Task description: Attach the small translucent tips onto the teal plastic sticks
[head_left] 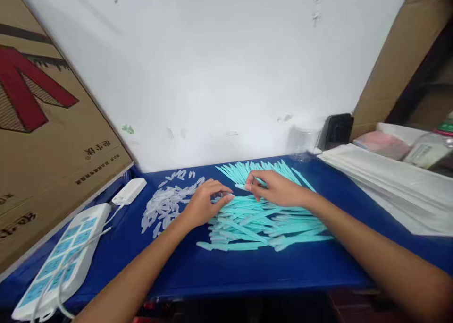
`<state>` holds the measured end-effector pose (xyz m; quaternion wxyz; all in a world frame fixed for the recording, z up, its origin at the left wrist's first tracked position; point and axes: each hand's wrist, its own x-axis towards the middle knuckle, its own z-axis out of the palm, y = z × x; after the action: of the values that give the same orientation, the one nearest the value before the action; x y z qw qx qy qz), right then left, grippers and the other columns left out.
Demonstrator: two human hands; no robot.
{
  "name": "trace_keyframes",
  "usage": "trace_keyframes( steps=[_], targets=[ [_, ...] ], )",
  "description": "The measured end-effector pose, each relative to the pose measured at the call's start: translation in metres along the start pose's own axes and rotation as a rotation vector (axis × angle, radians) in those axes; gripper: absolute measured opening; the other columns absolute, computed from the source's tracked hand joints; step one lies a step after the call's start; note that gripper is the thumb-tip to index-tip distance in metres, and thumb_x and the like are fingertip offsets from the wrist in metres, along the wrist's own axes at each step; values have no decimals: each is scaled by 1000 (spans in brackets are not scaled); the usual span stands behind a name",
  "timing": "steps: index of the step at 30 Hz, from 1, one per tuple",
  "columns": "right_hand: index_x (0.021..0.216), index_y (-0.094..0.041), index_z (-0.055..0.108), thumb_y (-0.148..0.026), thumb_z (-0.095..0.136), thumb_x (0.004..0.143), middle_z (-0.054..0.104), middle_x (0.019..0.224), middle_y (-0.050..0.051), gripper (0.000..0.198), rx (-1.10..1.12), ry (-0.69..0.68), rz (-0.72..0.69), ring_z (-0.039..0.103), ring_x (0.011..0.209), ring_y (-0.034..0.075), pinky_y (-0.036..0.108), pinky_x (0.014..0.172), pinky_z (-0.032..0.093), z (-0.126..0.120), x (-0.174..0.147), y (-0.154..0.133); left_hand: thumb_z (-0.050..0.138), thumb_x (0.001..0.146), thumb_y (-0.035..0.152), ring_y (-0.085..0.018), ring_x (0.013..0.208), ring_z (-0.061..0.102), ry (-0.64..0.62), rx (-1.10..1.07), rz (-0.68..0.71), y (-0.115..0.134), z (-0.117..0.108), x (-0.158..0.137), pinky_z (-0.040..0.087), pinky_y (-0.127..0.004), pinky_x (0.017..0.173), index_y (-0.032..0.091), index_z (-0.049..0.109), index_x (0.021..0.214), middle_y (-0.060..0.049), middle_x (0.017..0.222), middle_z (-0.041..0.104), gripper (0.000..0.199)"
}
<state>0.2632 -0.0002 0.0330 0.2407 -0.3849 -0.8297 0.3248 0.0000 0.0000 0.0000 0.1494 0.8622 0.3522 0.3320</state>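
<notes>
Slim teal sticks, which look like eyebrow razors, lie in a loose pile (pixel 247 224) on the blue table. A second group of teal razors (pixel 237 173) is fanned out in a row behind it. My right hand (pixel 271 187) is closed in a pinch on one teal razor (pixel 241 187), its end pointing left. My left hand (pixel 208 201), at the pile's left edge, has thumb and fingertips drawn together around a small clear piece, apparently a cap; it is too blurred to be sure. Left of that hand spreads a heap of small clear plastic caps (pixel 164 205).
A white power strip (pixel 79 247) with cables and a white adapter (pixel 130 191) lie at left beside a large cardboard box (pixel 71 139). A clear cup (pixel 306 139) and a black object (pixel 338 130) stand at the back right. White sheets (pixel 396 186) and a bottle (pixel 430 148) are at right.
</notes>
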Motion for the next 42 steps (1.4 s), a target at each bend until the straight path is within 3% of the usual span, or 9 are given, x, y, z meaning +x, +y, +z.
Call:
trace_keyframes(
  steps=[4, 12, 18, 23, 27, 30, 33, 37, 42],
  targets=[
    [96, -23, 58, -38, 51, 103, 68, 71, -2, 18, -8, -34, -122, 58, 67, 17, 30, 66, 41, 11, -2, 2, 63, 98, 36, -17, 78, 55, 13, -58, -4, 8, 6, 0, 43, -30, 72, 18, 75, 95, -3, 83, 69, 21],
    [103, -24, 57, -51, 46, 105, 71, 74, -1, 29, 28, -67, -46, 60, 69, 19, 31, 68, 40, 4, -2, 5, 62, 98, 36, -16, 72, 57, 76, -145, -86, 8, -2, 1, 44, -30, 71, 17, 70, 77, -3, 75, 66, 29],
    [105, -24, 57, -53, 46, 105, 69, 72, -2, 31, 38, -95, -50, 62, 72, 19, 30, 69, 41, 4, -3, 3, 67, 95, 39, -16, 77, 60, 80, -174, -110, 13, -1, 1, 47, -29, 72, 19, 75, 103, -4, 86, 70, 23],
    [109, -25, 57, -54, 46, 104, 70, 73, -2, 32, 42, -120, -39, 61, 72, 19, 30, 69, 41, 8, -2, 4, 63, 98, 39, -16, 75, 59, 45, -148, -105, 15, 3, 2, 46, -29, 70, 19, 74, 89, -4, 82, 69, 25],
    [108, -23, 59, -51, 46, 105, 70, 70, -2, 31, 20, -75, -39, 59, 67, 18, 30, 69, 41, 3, -2, 3, 61, 98, 40, -16, 75, 59, 107, -110, -133, 7, -2, 2, 45, -29, 71, 18, 71, 85, -3, 79, 68, 28],
    [104, -23, 59, -52, 47, 104, 69, 68, -3, 32, 2, -40, -47, 58, 65, 18, 31, 70, 41, 0, -2, 2, 64, 97, 41, -16, 76, 60, 147, -105, -136, 6, -5, 2, 46, -30, 72, 19, 74, 93, -3, 82, 69, 25],
    [105, -24, 59, -52, 46, 104, 69, 70, -3, 31, 17, -62, -64, 59, 67, 18, 30, 68, 41, 3, -2, 2, 68, 95, 41, -17, 79, 61, 108, -137, -96, 12, -2, 2, 48, -30, 73, 21, 76, 103, -5, 88, 70, 24],
    [105, -25, 59, -53, 45, 105, 69, 71, -3, 31, 38, -106, -70, 61, 70, 18, 30, 68, 41, 10, -1, 2, 66, 96, 38, -17, 78, 60, 45, -158, -41, 21, 4, 2, 47, -30, 71, 20, 76, 88, -5, 84, 70, 22],
    [105, -24, 59, -53, 43, 105, 71, 70, -2, 34, 14, -81, -47, 59, 66, 18, 30, 70, 41, 6, 0, 5, 67, 95, 36, -16, 74, 59, 80, -166, -73, 18, -4, 2, 46, -29, 68, 18, 73, 82, -4, 80, 67, 23]
  ],
)
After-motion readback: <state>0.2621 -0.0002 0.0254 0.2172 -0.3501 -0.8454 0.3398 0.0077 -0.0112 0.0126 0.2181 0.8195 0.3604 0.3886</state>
